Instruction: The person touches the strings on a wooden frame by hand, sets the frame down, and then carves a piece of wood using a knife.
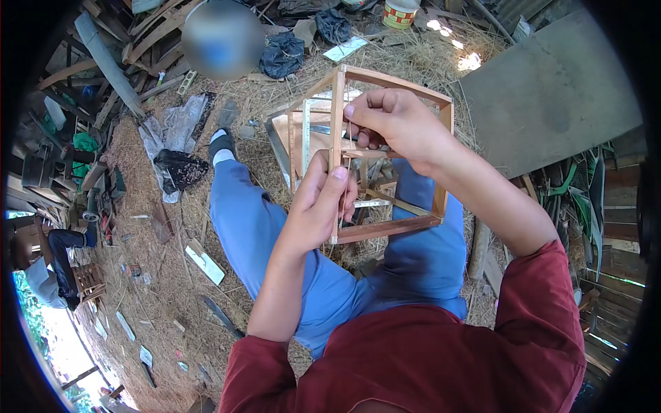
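Observation:
A box-shaped wooden frame (392, 231) of slim bars stands between my legs, tilted toward me. My left hand (318, 199) is closed at its near upright bar, thumb along the inner side. Higher on the same bar, my right hand (396, 124) pinches a thin brown strand (343, 203) that runs down along the bar and past my left thumb. Whether the strand is cord or a thin stick, I cannot tell. Behind the bars are a pale ruler-like strip (306, 138) and a light brown board (320, 142), partly hidden by the frame.
A large grey sheet (551, 93) lies at the right. Scrap wood (113, 62), black plastic bags (282, 54) and a patterned bucket (400, 12) are at the back. A long blade (222, 316) lies on the littered ground to my left. Another person's legs (63, 258) show at far left.

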A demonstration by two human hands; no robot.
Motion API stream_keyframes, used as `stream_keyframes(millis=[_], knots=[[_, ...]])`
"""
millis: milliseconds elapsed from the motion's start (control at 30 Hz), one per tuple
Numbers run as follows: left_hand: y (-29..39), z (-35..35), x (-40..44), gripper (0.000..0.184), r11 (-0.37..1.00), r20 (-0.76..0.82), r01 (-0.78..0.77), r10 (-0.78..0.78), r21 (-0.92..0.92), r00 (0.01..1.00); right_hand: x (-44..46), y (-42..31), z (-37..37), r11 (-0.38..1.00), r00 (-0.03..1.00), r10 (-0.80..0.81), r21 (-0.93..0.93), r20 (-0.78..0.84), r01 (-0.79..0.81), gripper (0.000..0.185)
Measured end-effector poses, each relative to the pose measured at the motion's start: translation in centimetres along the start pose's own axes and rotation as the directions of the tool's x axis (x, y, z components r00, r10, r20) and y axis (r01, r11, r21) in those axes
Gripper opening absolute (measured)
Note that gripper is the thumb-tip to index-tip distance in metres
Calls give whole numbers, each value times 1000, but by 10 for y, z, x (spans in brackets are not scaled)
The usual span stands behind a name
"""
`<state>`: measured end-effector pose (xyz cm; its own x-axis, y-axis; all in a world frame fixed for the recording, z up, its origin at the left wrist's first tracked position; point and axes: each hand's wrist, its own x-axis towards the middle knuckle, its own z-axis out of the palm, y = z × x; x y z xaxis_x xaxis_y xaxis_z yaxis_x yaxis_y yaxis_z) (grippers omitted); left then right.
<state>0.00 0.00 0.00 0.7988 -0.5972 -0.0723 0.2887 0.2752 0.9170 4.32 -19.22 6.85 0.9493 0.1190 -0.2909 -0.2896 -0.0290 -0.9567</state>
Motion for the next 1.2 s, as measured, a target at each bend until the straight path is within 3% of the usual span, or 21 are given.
stream_keyframes(millis=[67,300,500,600,667,800,833,867,900,967,1033,1100,1167,1200], knots=[[2,2,-1,25,999,-28,-27,26,-35,999,-3,-4,4,998,999,46,-51,-21,-47,22],[2,2,2,24,998,-38,-34,32,-50,999,2,3,6,1000,998,25,-1,-57,-25,20],[2,0,1,23,999,-36,-27,25,-47,999,-2,-7,8,994,993,99,-37,-72,-102,20],[2,-3,1,25,999,-8,-34,34,-29,999,4,4,4,999,999,34,1,-42,-34,20],[4,-3,0,25,999,-12,-38,38,20,999,8,6,-4,995,995,65,64,80,-70,21],[-2,-7,1,25,999,-6,-47,47,17,999,8,6,-7,993,998,52,106,18,-54,20],[-2,-7,1,25,999,-12,-49,49,17,999,11,14,-10,993,994,-95,-69,-46,92,18],[-2,-8,1,24,999,-18,-50,51,16,999,13,17,-13,943,965,-249,-248,-84,222,16],[-1,-9,1,24,998,-15,-55,55,17,998,10,12,-13,941,964,-253,-251,-84,225,16],[1,-11,1,22,998,-44,-51,53,46,998,-4,-2,-9,741,825,-541,-556,-164,375,14],[5,-12,0,20,999,-41,-43,44,32,998,-2,-10,-11,680,776,-612,-601,-151,420,15],[8,-12,0,19,999,-38,-33,33,19,999,6,-17,-13,187,457,-887,-859,61,477,18],[10,-11,0,19,1000,-38,-11,11,20,999,17,-18,-19,150,454,-885,-862,101,485,21],[8,-12,0,20,999,-54,-9,11,42,998,24,-18,-24,186,536,-828,-823,162,536,22]])
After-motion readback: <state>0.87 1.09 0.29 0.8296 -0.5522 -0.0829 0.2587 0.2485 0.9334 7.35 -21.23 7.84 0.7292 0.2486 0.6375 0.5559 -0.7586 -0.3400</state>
